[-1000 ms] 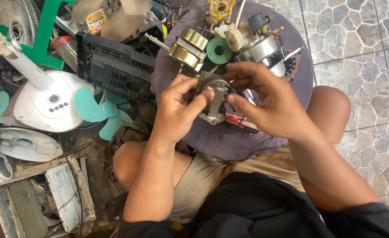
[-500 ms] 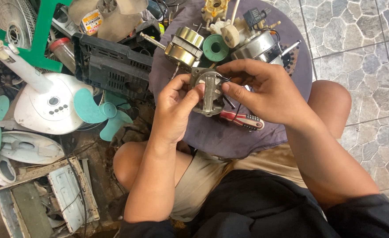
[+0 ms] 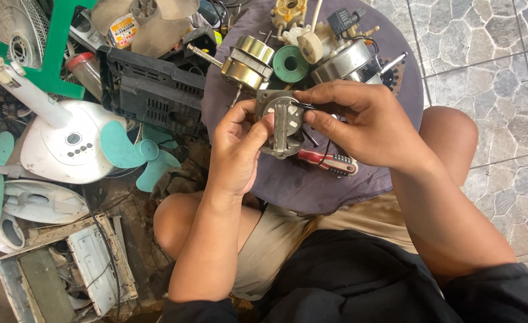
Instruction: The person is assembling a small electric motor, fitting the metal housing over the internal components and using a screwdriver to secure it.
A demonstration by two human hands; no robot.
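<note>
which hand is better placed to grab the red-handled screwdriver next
Right, probably. The right hand sits directly above the screwdriver and pinches the motor housing only lightly, while the left hand grips it from the far side.

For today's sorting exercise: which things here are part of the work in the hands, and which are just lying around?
In hand:
left hand
right hand
grey metal motor housing

Lying about:
red-handled screwdriver
brass-coloured motor
green spool
white fan base
teal fan blade
</note>
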